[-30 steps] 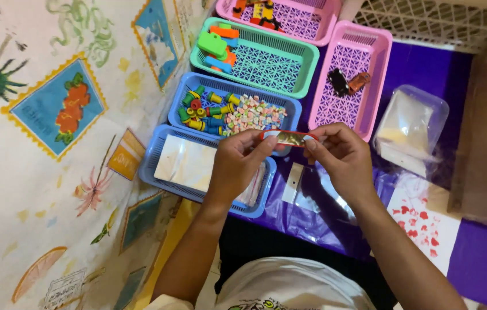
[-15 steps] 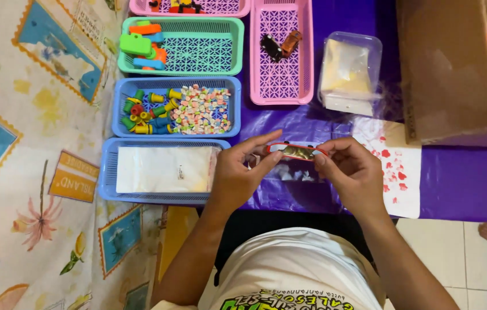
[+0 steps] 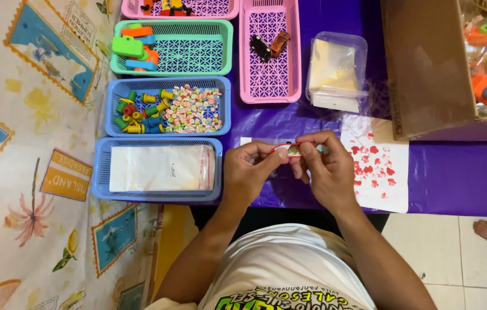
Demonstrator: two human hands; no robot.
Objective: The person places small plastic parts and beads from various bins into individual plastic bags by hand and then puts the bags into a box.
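- Seen from the head camera as both hands meet over the purple table cover (image 3: 312, 120):
- Left hand (image 3: 249, 172) with thumb and forefinger pressed together on the left end of a small clear packet (image 3: 293, 150).
- Right hand (image 3: 326, 169) with fingertips pinched on the same packet from the right, knuckles curled above it.
- Small clear packet held between the two hands, just above the table's near edge, with something small and dark inside, too tiny to tell.
- Just left of the left hand, a blue basket (image 3: 101, 172) with flat clear bags.
- Behind it, a second blue basket (image 3: 225, 106) of coloured beads and pegs.
- Further back, a green basket (image 3: 226, 51) of plastic toys.
- Beside those, a pink basket (image 3: 269, 80) with two toy cars.
- Near the right hand, a white sheet with red marks (image 3: 378, 172).
- Behind that sheet, a cardboard box (image 3: 427, 69).
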